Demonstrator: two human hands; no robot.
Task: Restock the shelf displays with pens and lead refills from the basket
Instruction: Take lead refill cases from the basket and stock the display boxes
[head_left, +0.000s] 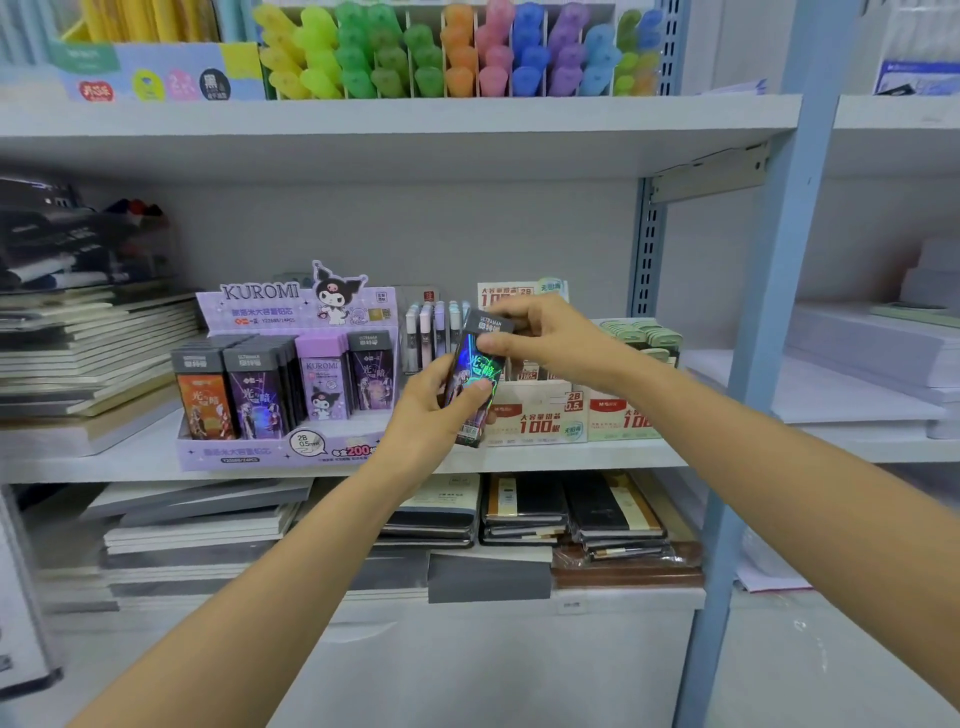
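Lead refill box (474, 379) held between both hands, just right of the Kuromi display (291, 384). Left hand (434, 410) grips bottom, right hand (540, 340) pinches top. Prob light, stiff, glossy/slippery; hold narrow edges.

Both bare forearms reached up and forward from the lower corners of the view, converging near the centre. The left hand (434, 402) gripped the lower half of a dark, holographic-printed rectangular lead-refill box (474, 382), thumb across its front and fingers curled behind. The right hand (548, 343), wrist bent slightly inward, pinched its grey top end between thumb and forefinger.
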